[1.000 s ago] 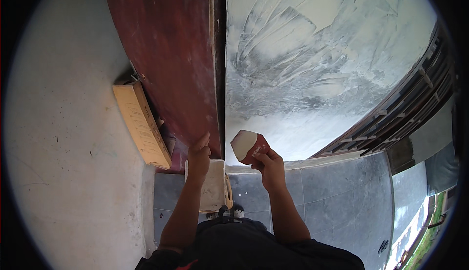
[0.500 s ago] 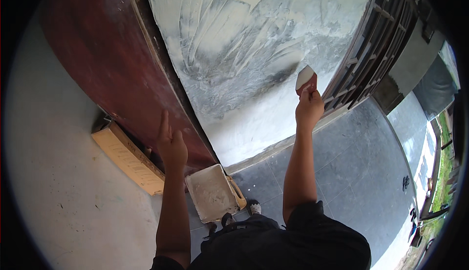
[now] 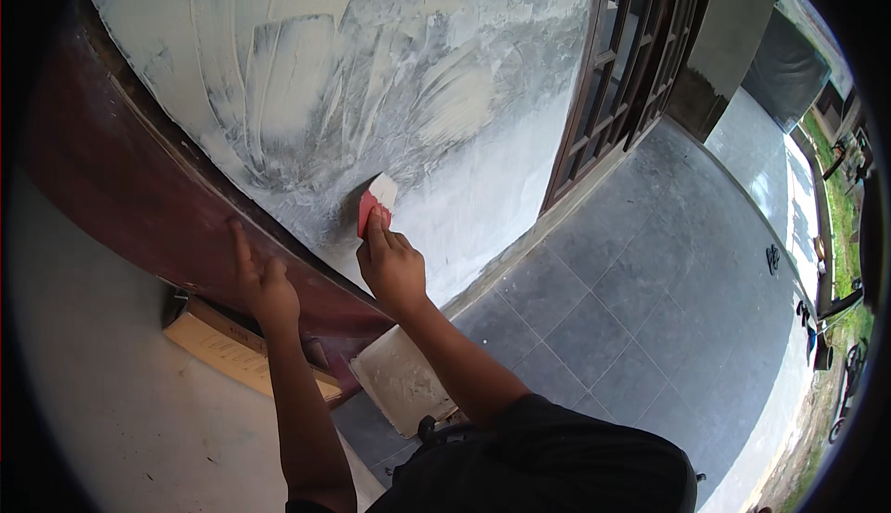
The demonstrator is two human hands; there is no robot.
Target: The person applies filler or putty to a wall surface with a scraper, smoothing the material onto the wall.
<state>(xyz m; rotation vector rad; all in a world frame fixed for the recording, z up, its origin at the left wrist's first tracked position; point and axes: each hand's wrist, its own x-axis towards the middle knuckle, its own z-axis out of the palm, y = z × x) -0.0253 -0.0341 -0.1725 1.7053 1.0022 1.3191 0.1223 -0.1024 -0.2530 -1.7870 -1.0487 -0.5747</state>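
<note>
The right fingers partly hide the red scraper.

At the lower left, a long tan cardboard box lies slantwise beside a pale, lightly speckled surface, while grey tiles with thin pale joints make up the floor on the right. Beyond the tiles' upper edge rises a dark-framed window divided into small panes, with a grey pillar, darker at its foot, and a dark hanging sheet farther right. A small dark object rests near the floor's outer edge, short of sunlit green grass.
</note>
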